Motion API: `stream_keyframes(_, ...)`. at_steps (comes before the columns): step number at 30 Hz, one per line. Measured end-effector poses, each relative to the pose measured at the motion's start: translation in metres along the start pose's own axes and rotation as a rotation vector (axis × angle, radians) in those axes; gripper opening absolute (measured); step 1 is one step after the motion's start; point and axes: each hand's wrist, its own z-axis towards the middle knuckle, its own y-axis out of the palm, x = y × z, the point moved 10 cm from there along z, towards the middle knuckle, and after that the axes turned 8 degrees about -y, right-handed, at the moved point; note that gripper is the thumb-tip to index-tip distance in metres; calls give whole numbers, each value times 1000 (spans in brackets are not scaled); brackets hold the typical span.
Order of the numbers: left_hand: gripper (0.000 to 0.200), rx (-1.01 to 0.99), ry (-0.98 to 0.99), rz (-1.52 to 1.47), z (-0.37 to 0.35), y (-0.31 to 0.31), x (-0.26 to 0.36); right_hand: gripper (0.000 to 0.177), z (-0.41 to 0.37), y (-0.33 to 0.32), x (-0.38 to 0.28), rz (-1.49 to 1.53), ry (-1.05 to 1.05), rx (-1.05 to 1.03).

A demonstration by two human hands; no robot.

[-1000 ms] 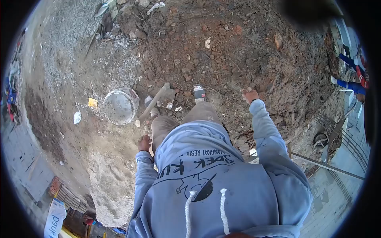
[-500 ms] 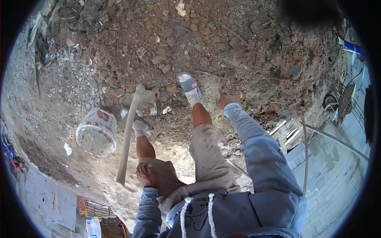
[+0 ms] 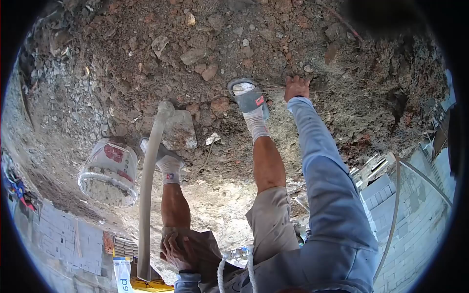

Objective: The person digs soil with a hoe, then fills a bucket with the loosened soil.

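Observation:
My right hand (image 3: 297, 89) reaches forward to the soil beside my right slide sandal (image 3: 248, 97). Its fingers are slightly apart, tips down at the dirt, and a thin twig lies at the hand. Over my bent left knee rests my left hand (image 3: 180, 251), fingers spread on the trouser leg (image 3: 210, 246). A hoe stands by my left leg, its wooden handle (image 3: 149, 195) pointing back towards me and its flat blade (image 3: 180, 129) on the ground. Neither hand touches the hoe.
A white bucket (image 3: 110, 168) stands left of the hoe. Rocky brown soil (image 3: 205, 53) with stones spreads ahead. Block walls (image 3: 68, 237) show at the left and right edges, and a long curved strip (image 3: 393, 215) leans at the right. A dark blur covers the top right.
My right hand has moved forward and slightly right, down to the soil, its arm stretched further. My left hand stays on the knee. The view has shifted with my body.

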Motion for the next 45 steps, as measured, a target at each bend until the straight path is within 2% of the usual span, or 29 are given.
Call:
stream_keyframes(3,36,9,8,-31,-1,-3,2,42,-11,-7,11,148,28,-38)
stream_keyframes(5,36,3,16,-57,-5,-2,-1,39,-8,9,6,156,-111,4)
stream_keyframes(7,35,3,43,-103,-4,0,5,42,-29,-8,4,269,-95,7)
stream_keyframes(9,35,-12,3,-52,-5,-1,3,49,-62,-49,-8,314,-141,18)
stream_keyframes(10,36,-21,-13,-62,-5,-1,3,49,-74,-70,-10,310,-128,37)
stream_keyframes(12,36,-7,-3,-63,-5,-2,5,47,-92,-112,-22,263,-229,74)
stream_keyframes(14,36,1,-4,-55,-5,-2,7,42,-105,-188,-8,271,-226,338)
stream_keyframes(16,34,24,3,-45,-7,-2,7,37,-93,-254,19,181,-244,632)
stream_keyframes(17,34,22,-2,-47,-7,-2,7,33,-82,-280,37,62,-185,772)
stream_keyframes(19,32,-8,-38,-51,-6,1,8,30,-50,-307,74,-142,-11,768)
stream_keyframes(20,32,-15,-67,-46,-7,3,7,29,-31,-308,95,-174,50,780)
stream_keyframes(21,32,-12,-36,-86,-7,5,10,37,-16,-303,112,-104,136,611)
stream_keyframes(23,30,-23,-36,-68,-7,1,15,42,-5,-287,123,234,175,383)
stream_keyframes(27,31,-56,-75,-79,-5,7,12,39,-18,-280,84,212,89,451)
stream_keyframes(29,31,-78,-90,-119,-6,8,6,43,-21,-258,71,456,117,455)
stream_keyframes(33,33,-73,-68,-185,-6,5,2,38,-52,-211,10,585,-68,477)
stream_keyframes(35,33,-108,-70,-168,-4,-2,7,39,-62,-181,-36,587,-181,273)
stream_keyframes(37,33,-99,-69,-143,-3,8,-1,43,-68,-158,-71,350,-189,219)
stream_keyframes(38,34,-116,-75,-154,-4,9,-3,43,-59,-146,-76,347,-180,217)
stream_keyframes(40,33,-118,-86,-152,-5,17,-8,55,-33,-99,-92,261,-164,0)
stream_keyframes(42,33,-121,-93,-147,-1,21,-13,56,-19,-86,-125,343,-252,77)
stream_keyframes(44,32,-81,-104,-121,-5,21,-17,60,-57,-96,-168,534,-243,-33)
stream_keyframes(45,32,-80,-113,-131,-3,19,-15,60,-72,-107,-183,524,-252,-30)
